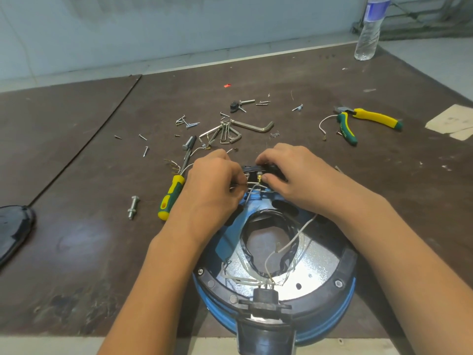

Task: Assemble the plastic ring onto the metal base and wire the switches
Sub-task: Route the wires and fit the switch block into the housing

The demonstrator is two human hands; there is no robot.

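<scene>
A round blue appliance body with a shiny metal base (316, 269) lies at the table's near edge, and a black plastic ring (345, 265) sits around the metal. At its far rim sits a black switch (258, 171) with brass terminals. My right hand (294, 179) grips that switch from the right. My left hand (217, 185) pinches a white wire (252, 189) at the terminals. More white wires (291, 242) cross the central hole. A second black switch part (266, 295) sits at the near rim.
A green-yellow screwdriver (170, 196) lies left of my left hand, with a bolt (133, 207) beside it. Hex keys (230, 131) and loose screws (188, 123) lie behind the hands. Pliers (368, 120) are at the right, a water bottle (369, 29) far right, a black cover (12, 231) at left.
</scene>
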